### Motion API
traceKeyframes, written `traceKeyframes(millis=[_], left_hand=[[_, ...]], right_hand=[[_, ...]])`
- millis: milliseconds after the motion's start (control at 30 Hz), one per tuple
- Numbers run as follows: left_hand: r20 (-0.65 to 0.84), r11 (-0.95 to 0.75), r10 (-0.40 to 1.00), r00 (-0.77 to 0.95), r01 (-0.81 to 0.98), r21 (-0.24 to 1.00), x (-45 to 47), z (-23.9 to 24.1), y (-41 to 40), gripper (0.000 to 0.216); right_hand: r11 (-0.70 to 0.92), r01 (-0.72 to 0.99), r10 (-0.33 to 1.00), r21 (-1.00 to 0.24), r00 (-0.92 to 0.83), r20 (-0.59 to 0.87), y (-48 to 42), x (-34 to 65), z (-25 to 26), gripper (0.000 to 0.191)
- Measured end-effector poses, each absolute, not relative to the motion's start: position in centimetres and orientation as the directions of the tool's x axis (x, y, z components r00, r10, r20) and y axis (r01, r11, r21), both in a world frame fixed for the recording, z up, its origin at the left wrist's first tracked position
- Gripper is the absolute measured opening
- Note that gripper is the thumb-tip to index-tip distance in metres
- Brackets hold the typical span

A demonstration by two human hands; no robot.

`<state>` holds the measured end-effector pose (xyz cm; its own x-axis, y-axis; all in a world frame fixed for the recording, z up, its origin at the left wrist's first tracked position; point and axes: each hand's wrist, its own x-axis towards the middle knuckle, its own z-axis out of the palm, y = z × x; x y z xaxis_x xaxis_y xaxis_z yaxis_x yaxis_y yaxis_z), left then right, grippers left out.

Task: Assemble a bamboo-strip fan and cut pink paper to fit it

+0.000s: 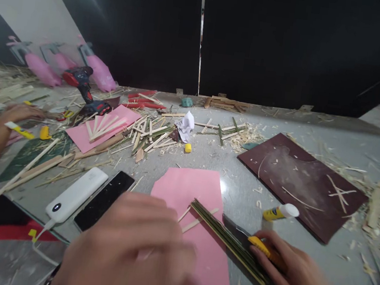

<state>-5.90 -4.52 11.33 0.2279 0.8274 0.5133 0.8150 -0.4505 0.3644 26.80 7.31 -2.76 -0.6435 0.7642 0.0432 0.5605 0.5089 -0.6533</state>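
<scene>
Gripping the yellow-handled knife (259, 246), your right hand (297, 269) sits beside the green strips (225, 237), bundled across the near pink sheet's (190, 184) right edge, seemingly unfinished; separate pale strips (197, 222) already lie there. Your left hand's (139, 247) blurred grip cannot be told.

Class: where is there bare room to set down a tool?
Fairly bare: grey tabletop between the nearer pink sheet and maroon board, left of the glue stick; also behind that sheet. Crowded: left rear, where loose wooden strips lie near the cordless drill, and around the right hand, yellow-handled knife and green strip bundle.
</scene>
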Motion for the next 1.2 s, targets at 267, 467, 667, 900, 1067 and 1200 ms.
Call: traceKeyframes(millis=[267, 467, 667, 900, 1067, 1200], left_hand=[[0.432, -0.226, 0.894, -0.122, 0.709, 0.668, -13.1, 1.2, 0.3, 0.071], [0.436, -0.101, 0.846, -0.308, 0.710, 0.697, -13.6, -0.6, 0.4, 0.032], [0.369, -0.117, 0.902, -0.224, 0.697, 0.708, -13.3, -0.8, 0.9, 0.021], [0.332, -0.167, 0.928, -0.169, 0.607, 0.777, -13.2, -1.1, 0.2, 0.056], [0.383, -0.202, 0.915, -0.127, 0.677, 0.708, -13.2, -1.2, 0.3, 0.040], [0.414, -0.208, 0.905, -0.101, 0.744, 0.635, -12.8, -1.1, 0.5, 0.037]], right_hand=[[0.500, 0.560, 0.762, -0.660, -0.647, 0.028, 7.4, 26.8, -2.8, 0.030], [0.450, 0.597, 0.780, -0.664, -0.624, -0.033, 7.5, 27.1, -3.0, 0.031], [0.380, 0.609, 0.831, -0.697, -0.556, -0.033, 7.5, 27.6, -3.1, 0.032], [0.366, 0.656, 0.868, -0.660, -0.496, -0.012, 6.6, 27.6, -4.0, 0.035], [0.382, 0.627, 0.837, -0.679, -0.547, -0.034, 6.3, 27.2, -4.0, 0.031], [0.435, 0.594, 0.809, -0.677, -0.588, 0.003, 7.0, 27.1, -3.8, 0.027]])
